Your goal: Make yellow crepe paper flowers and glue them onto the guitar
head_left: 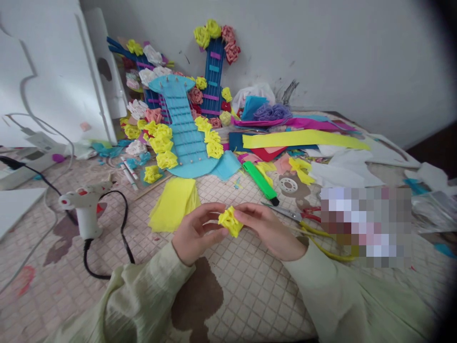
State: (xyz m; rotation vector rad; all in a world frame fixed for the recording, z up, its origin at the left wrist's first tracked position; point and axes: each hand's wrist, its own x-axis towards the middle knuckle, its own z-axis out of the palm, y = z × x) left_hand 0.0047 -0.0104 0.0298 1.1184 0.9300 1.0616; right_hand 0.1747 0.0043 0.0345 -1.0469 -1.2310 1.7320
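Between my two hands is a small yellow paper flower [230, 221] with folded, crinkled petals. My left hand [200, 231] pinches it from the left, thumb below and fingers curved behind. From the right, the fingers and thumb of my right hand [269, 228] close on the same flower. Yellow tissue sheets [173, 205] lie just beyond my left hand. Past them leans a light-blue guitar-neck shape [185, 128] strung with threads and edged with yellow paper flowers [162, 145]. Near my right hand lie scissors [291, 213] with red handles and a green utility knife [260, 181].
A white glue gun [85, 209] stands at the left, its black cord [124, 224] looping over the quilted tablecloth. Against the wall rests a dark-blue flowered neck [213, 71]. A yellow paper strip [303, 139] and white tissue [342, 166] lie at the back right.
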